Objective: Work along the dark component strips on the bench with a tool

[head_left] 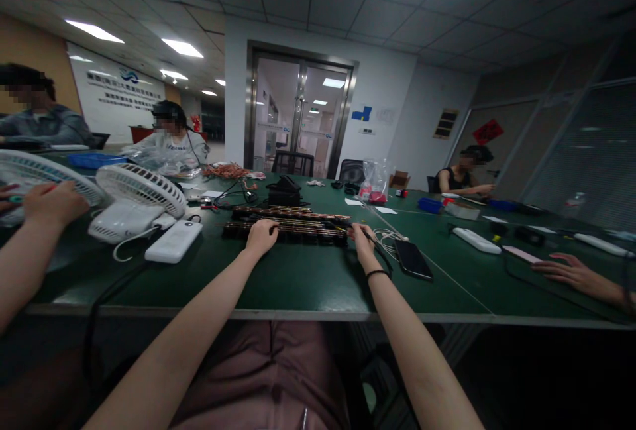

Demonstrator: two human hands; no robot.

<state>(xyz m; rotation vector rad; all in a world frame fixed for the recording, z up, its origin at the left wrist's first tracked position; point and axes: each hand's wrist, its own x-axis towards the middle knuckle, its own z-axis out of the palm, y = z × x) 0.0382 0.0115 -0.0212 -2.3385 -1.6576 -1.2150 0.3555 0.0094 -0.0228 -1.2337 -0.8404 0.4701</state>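
Rows of copper-coloured rods or wires (303,226) lie across dark holders on the green table in front of me. At their left part, my left hand (262,236) has its fingers curled together at the near row. What they pinch, if anything, is too small to tell. By the right end of the rows, my right hand (364,239) is closed around a slim black tool (368,236). The tool points left over the rods, and a black cord runs down behind my wrist. Its tip is hard to make out.
A white fan (142,198) and a white power bank (173,242) stand left. Right of my hand lie a black phone (413,259) and a white cable (390,244). Behind the rods is a black box (284,190). Co-workers' hands rest at both sides.
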